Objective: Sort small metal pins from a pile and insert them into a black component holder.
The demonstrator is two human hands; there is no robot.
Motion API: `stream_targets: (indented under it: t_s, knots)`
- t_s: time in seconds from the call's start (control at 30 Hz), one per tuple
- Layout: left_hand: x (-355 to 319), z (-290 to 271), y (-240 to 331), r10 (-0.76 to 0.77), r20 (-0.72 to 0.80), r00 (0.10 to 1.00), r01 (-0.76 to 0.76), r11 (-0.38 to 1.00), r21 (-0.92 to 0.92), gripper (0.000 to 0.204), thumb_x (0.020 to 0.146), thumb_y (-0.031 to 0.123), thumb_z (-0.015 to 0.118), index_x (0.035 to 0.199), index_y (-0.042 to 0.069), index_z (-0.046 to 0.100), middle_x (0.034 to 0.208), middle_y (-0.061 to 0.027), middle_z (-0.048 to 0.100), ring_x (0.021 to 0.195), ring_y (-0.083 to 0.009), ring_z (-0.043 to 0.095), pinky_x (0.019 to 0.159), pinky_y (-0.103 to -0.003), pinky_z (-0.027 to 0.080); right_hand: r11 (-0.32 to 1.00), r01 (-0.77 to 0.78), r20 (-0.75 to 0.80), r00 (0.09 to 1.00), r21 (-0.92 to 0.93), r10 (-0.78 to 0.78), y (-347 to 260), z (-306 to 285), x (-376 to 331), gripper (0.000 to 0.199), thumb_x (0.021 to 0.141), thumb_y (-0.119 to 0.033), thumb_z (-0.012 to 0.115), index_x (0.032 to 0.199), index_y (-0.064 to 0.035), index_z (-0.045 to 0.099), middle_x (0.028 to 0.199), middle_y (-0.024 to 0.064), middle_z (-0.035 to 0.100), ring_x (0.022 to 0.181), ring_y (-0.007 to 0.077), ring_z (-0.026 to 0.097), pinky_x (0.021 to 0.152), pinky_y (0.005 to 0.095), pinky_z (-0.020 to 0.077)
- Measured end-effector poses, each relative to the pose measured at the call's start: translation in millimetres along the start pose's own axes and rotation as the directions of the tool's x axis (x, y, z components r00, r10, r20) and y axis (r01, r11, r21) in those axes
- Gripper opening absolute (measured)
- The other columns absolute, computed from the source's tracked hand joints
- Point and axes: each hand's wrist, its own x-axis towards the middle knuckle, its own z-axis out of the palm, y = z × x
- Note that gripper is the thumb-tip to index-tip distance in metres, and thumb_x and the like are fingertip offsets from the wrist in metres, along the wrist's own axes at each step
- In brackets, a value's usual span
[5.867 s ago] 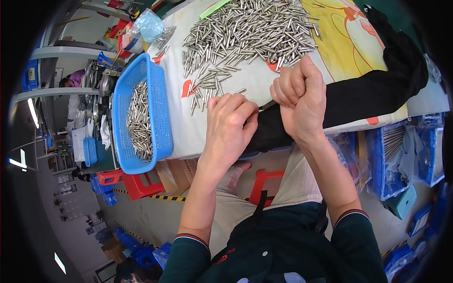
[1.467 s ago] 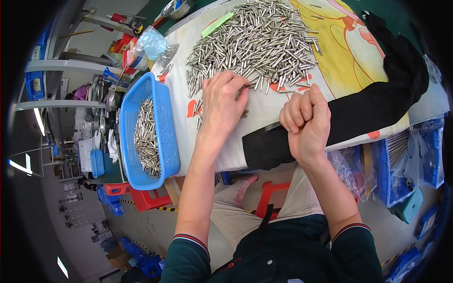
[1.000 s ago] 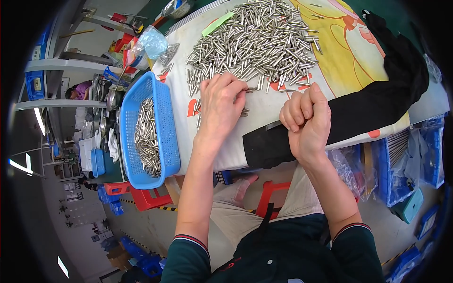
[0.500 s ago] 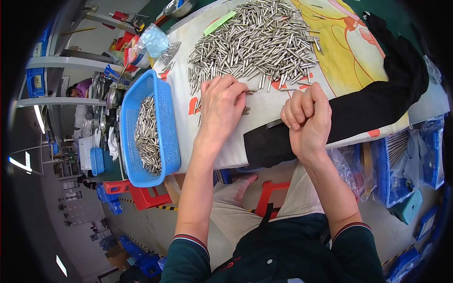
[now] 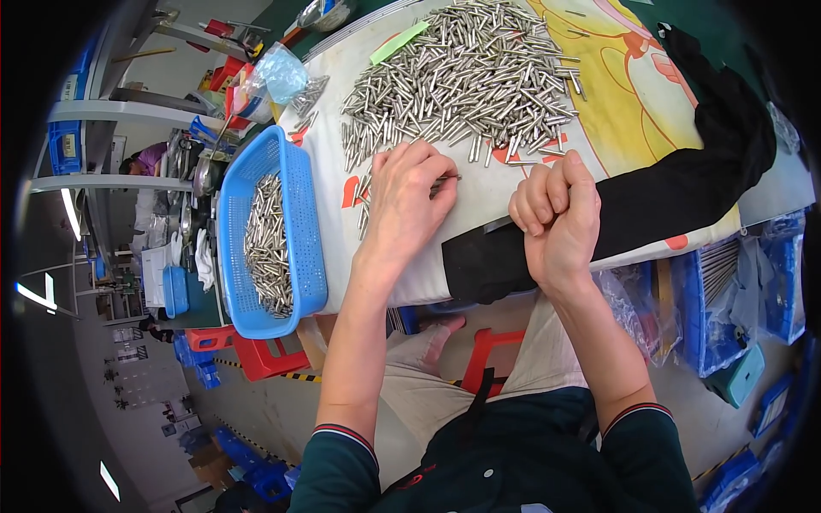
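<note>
In the head view, your left hand (image 5: 409, 205) has moved up from the near table edge, where it sat beside your right about six seconds ago, to the lower fringe of the heap of short silver metal pins (image 5: 466, 73) in the upper centre of the frame. Its fingers are curled down on the cloth, pinching what looks like a pin or two, though the tips hide the contact. Your right hand (image 5: 556, 218) has barely shifted: it stays a closed fist at centre right, over the black cloth strip (image 5: 650, 201), and I cannot tell what it encloses. So picking goes on; the blue plastic basket (image 5: 299, 222) at left holds pins already.
</note>
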Motion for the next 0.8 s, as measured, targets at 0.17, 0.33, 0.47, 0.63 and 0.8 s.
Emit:
stream_targets:
  t_s: [0.17, 0.33, 0.47, 0.63, 0.8]
  knots:
    - [-3, -4, -1, -0.005, 0.031, 0.999, 0.004, 0.999, 0.041, 0.005, 0.065, 0.003, 0.063, 0.069, 0.004, 0.06, 0.074, -0.0049, 0.053, 0.078, -0.0213, 0.052, 0.076, -0.035, 0.035, 1.0, -0.008, -0.001, 1.0, -0.001, 0.008, -1, -2, 0, 0.047, 0.096, -0.03, 0.038, 0.054, -0.0098, 0.027, 0.048, 0.0013, 0.03, 0.039, 0.0094, 0.024, 0.039, 0.0254, 0.0223]
    - [7, -13, -2, 0.022, 0.149, 0.989, -0.034, 0.996, 0.077, 0.01, 0.064, 0.001, 0.061, 0.07, 0.004, 0.055, 0.075, -0.005, 0.054, 0.079, -0.0222, 0.052, 0.079, -0.033, 0.035, 1.0, -0.011, 0.012, 1.0, -0.016, 0.012, -1, 0, 1, 0.047, 0.096, -0.031, 0.037, 0.055, -0.01, 0.026, 0.048, 0.0016, 0.03, 0.04, 0.0097, 0.024, 0.04, 0.026, 0.0223]
    - [6, -18, 10, 0.116, -0.026, 0.993, -0.116, 0.993, 0.002, 0.012, 0.062, -0.001, 0.061, 0.071, 0.005, 0.054, 0.072, -0.0032, 0.055, 0.07, -0.0206, 0.053, 0.072, -0.032, 0.035, 1.0, -0.012, -0.003, 1.0, -0.021, 0.012, 0, 0, 1, 0.046, 0.096, -0.03, 0.037, 0.055, -0.0101, 0.026, 0.048, 0.0013, 0.03, 0.04, 0.0098, 0.024, 0.04, 0.0263, 0.0223]
    - [-23, -20, 38, 0.108, 0.087, 0.99, -0.102, 0.993, -0.066, 0.013, 0.062, -0.002, 0.062, 0.071, 0.005, 0.054, 0.069, -0.0044, 0.055, 0.068, -0.0211, 0.052, 0.068, -0.032, 0.036, 0.999, -0.01, 0.002, 1.0, 0.044, 0.01, -2, -3, 0, 0.045, 0.094, -0.03, 0.038, 0.055, -0.0106, 0.026, 0.048, 0.0006, 0.029, 0.04, 0.0094, 0.022, 0.04, 0.026, 0.0211]
    - [-38, -9, 38, 0.0, 0.075, 0.997, 0.007, 0.996, -0.094, 0.012, 0.063, -0.003, 0.063, 0.072, 0.002, 0.056, 0.069, -0.0073, 0.056, 0.07, -0.0249, 0.054, 0.067, -0.034, 0.04, 0.998, 0.001, 0.034, 0.999, 0.07, -0.004, -2, -5, 0, 0.045, 0.094, -0.029, 0.037, 0.054, -0.0109, 0.026, 0.047, 0.0001, 0.028, 0.04, 0.0086, 0.02, 0.04, 0.0259, 0.0203]
